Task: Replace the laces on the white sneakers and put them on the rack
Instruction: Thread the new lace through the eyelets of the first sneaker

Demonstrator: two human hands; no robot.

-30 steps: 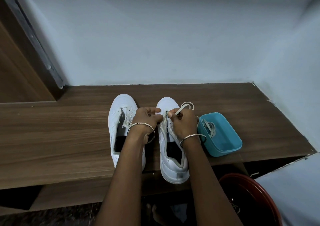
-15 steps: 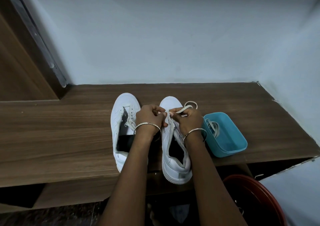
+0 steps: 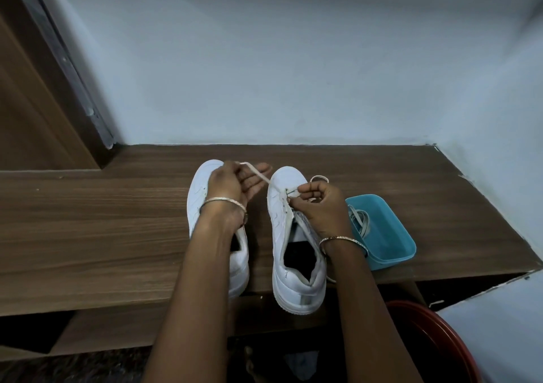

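Two white sneakers stand side by side on the wooden shelf top [image 3: 102, 235], toes toward the wall. My left hand [image 3: 232, 184] hovers over the left sneaker [image 3: 199, 197] and pinches a white lace [image 3: 258, 174] that stretches back to the front eyelets of the right sneaker [image 3: 282, 235]. My right hand [image 3: 320, 203] rests on the right sneaker's lacing and pinches the lace at the eyelets. A loop of lace [image 3: 318, 179] shows beyond my right hand.
A blue plastic tub [image 3: 390, 244] with a grey lace [image 3: 360, 219] inside sits right of the sneakers. A red basin [image 3: 426, 338] stands low at the right. Below the shelf edge are dark open compartments. A wooden door frame [image 3: 44, 88] rises at the left.
My left hand has drawn away from the right sneaker to the left and up, pulling a length of lace out through the eyelets. My right hand stayed at the eyelets.
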